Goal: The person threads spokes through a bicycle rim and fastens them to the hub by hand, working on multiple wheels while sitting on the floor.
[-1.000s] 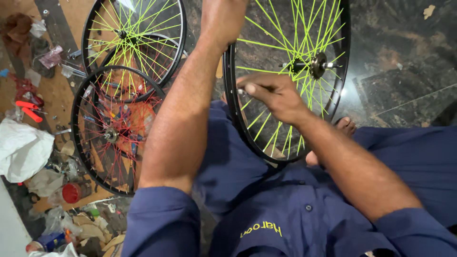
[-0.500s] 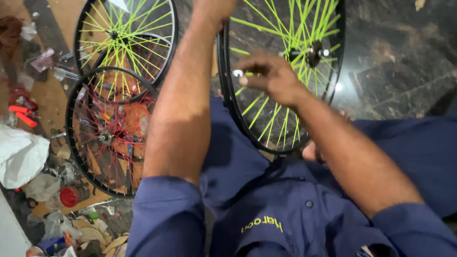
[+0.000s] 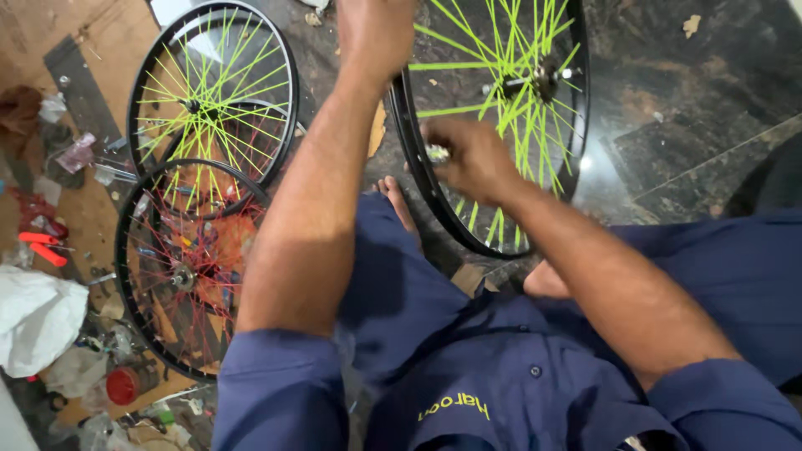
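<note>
- Fingers [image 3: 468,154] of our right hand [image 3: 472,159] curl narrowly around a small silvery tool [image 3: 437,153]; only its tip shows past the knuckles, so we cannot tell its kind.
- Our left hand [image 3: 376,33] reaches to the top edge of the view, where its fingers are cut off; it sits at the rim of the wheel, but whether it grips or only rests we cannot tell.
- Black-rimmed wheel with lime-green spokes [image 3: 510,108] stands upright in front of us on the dark stone floor [image 3: 685,125], its top cropped away and its left rim partly hidden behind our left forearm.
- Its hub [image 3: 543,79] shows, just above and to the right of the right hand.
- Our bare foot [image 3: 397,205] peeks out beside the lower rim, mostly covered by blue trouser cloth.
- To the left, a second green-spoked wheel [image 3: 213,104] overlaps a red-spoked wheel [image 3: 184,267], both lying near brown cardboard [image 3: 92,42].
- Clutter at the left edge is hard to read: a white bag [image 3: 38,317], a red can [image 3: 125,384], and red-handled pliers [image 3: 42,249].
</note>
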